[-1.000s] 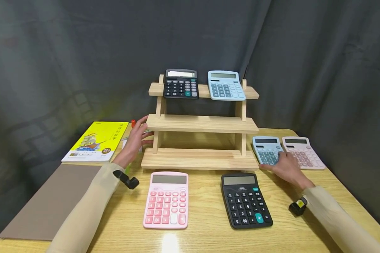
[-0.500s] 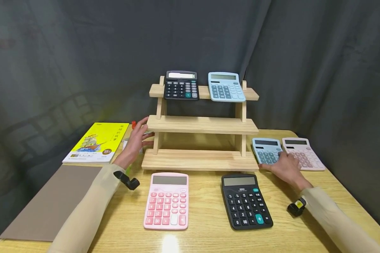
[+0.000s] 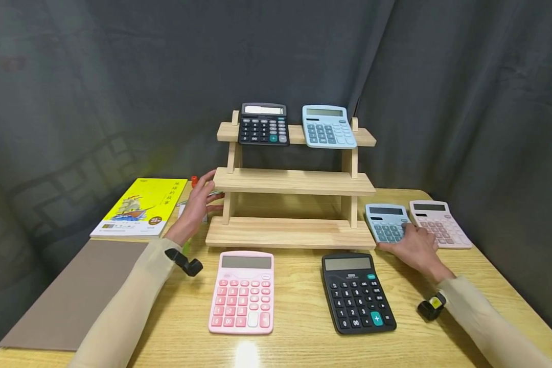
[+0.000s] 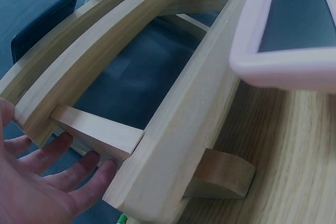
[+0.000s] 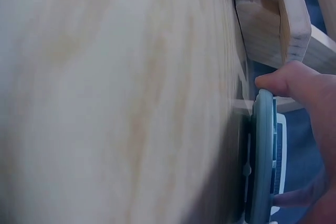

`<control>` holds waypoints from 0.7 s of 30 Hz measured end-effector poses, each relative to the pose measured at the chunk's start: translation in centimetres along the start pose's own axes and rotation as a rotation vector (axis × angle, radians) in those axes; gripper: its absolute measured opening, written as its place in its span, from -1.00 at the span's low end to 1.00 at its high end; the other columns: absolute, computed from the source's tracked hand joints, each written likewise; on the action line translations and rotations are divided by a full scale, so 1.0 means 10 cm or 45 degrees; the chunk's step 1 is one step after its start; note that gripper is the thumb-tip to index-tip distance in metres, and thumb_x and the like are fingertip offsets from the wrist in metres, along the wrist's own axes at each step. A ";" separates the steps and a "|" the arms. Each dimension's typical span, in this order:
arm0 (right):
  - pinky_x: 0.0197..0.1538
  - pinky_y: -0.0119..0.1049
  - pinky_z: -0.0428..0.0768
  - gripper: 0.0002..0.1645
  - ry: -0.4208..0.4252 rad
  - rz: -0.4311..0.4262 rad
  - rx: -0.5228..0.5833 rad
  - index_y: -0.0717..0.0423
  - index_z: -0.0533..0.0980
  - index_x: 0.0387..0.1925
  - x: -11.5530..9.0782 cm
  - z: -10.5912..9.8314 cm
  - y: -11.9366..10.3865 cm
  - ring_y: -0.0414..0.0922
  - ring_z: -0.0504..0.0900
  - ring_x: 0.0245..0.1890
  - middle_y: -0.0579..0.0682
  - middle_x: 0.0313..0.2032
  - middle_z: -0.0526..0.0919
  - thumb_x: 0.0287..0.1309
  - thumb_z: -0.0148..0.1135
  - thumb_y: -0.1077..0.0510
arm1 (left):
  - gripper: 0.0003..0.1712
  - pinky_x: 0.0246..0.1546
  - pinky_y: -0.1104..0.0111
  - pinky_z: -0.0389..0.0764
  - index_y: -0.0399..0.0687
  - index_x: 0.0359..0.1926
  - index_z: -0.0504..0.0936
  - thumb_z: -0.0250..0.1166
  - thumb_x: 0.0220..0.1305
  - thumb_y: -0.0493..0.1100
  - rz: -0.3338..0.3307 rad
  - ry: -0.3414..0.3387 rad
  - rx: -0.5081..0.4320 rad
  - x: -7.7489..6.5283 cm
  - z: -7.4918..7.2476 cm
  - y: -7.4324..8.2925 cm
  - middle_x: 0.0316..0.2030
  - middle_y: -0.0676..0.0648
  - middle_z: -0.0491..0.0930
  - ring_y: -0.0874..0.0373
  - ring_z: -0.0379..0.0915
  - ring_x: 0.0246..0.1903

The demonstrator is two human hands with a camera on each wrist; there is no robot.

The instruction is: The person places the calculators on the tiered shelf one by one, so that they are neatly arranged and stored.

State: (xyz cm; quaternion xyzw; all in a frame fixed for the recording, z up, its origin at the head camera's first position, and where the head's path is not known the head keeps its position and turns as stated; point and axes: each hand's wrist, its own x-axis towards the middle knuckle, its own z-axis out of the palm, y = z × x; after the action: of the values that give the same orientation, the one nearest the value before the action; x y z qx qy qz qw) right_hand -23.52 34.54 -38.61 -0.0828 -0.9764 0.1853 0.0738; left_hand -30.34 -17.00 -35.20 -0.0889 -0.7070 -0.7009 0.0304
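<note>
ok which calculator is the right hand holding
The light blue rectangular calculator right of the three-tier pale wooden stand. The right hand grips it; the only other light blue calculator sits on the stand's top tier.
</note>
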 end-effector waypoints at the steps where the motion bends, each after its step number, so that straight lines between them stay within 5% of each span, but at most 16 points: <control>1: 0.09 0.46 0.11 0.33 0.002 -0.004 -0.001 0.69 0.10 0.31 -0.01 0.00 0.00 0.59 0.13 0.07 0.70 0.07 0.17 -0.09 0.48 -0.26 | -0.35 0.28 -0.14 0.37 0.11 0.61 0.02 -0.15 0.63 0.09 -0.001 0.000 0.001 0.00 0.00 0.00 0.47 -0.24 0.19 -0.29 0.29 0.34; 12: 0.12 0.45 0.07 0.36 0.085 0.007 0.030 0.62 0.08 0.34 -0.07 -0.01 -0.03 0.59 0.08 0.11 0.71 0.15 0.09 -0.15 0.54 -0.24 | -0.34 0.28 -0.14 0.37 0.11 0.61 0.01 -0.15 0.63 0.09 -0.012 0.004 0.010 -0.01 0.00 -0.01 0.48 -0.24 0.18 -0.29 0.28 0.34; 21: 0.11 0.45 0.05 0.37 0.219 -0.045 0.077 0.54 0.10 0.40 -0.21 -0.23 -0.17 0.56 0.05 0.18 0.69 0.19 0.09 -0.14 0.53 -0.29 | -0.35 0.27 -0.12 0.40 0.13 0.61 0.01 -0.16 0.63 0.11 -0.018 0.003 0.020 0.00 0.00 0.00 0.47 -0.23 0.18 -0.27 0.29 0.33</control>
State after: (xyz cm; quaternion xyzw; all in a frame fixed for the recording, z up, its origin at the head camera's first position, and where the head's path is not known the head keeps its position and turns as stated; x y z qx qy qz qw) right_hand -21.29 33.39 -36.13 -0.0790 -0.9617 0.2056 0.1630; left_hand -30.36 -16.95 -35.18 -0.0826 -0.7130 -0.6957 0.0270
